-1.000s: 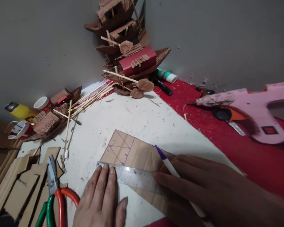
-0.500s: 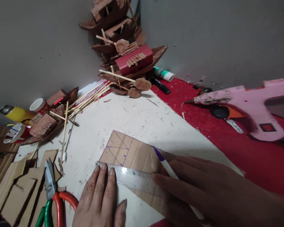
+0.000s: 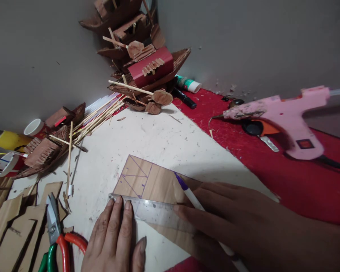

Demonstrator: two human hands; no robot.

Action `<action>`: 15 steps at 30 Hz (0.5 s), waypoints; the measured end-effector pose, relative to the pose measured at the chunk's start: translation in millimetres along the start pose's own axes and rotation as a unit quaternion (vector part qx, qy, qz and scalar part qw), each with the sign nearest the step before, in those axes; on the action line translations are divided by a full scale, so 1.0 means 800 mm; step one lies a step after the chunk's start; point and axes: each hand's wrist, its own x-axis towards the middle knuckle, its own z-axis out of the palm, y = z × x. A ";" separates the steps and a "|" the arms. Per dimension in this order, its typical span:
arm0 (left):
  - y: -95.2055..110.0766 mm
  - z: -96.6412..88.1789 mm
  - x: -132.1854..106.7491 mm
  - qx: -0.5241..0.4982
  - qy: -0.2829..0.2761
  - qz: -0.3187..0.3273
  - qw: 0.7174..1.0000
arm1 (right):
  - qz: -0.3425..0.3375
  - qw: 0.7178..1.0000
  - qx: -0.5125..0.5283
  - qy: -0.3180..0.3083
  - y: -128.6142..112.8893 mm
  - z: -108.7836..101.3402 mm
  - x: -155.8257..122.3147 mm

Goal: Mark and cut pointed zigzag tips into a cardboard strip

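My left hand (image 3: 115, 240) lies flat with fingers stretched out, pressing the left end of a clear plastic ruler (image 3: 153, 212). The ruler lies across a brown cardboard piece (image 3: 155, 181) marked with purple lines, on a white board (image 3: 147, 139). My right hand (image 3: 243, 226) is closed round a white pen (image 3: 187, 190) with a purple tip that points up and away, while its forefinger rests on the ruler's right part.
A pink glue gun (image 3: 283, 117) lies on the red mat (image 3: 286, 177) at right. Cardboard boat models (image 3: 147, 64) stack in the corner, with wooden sticks (image 3: 99, 115) beside them. Red and green pliers (image 3: 55, 238) and cardboard offcuts (image 3: 14, 226) sit at lower left. A black marker (image 3: 184, 98) lies near the wall.
The view has shifted so everything sits a little further left and up. Both hands, the ruler and the pen keep the same pose on the cardboard.
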 end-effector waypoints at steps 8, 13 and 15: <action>0.001 -0.002 0.001 -0.004 -0.003 -0.005 1.000 | -0.006 1.000 -0.001 0.011 0.002 0.002 0.003; 0.001 -0.003 0.003 -0.007 -0.003 -0.011 1.000 | -0.004 1.000 -0.004 0.003 -0.002 0.000 0.004; 0.001 -0.004 0.004 -0.007 -0.003 -0.014 1.000 | -0.003 1.000 0.006 -0.005 -0.004 -0.005 0.006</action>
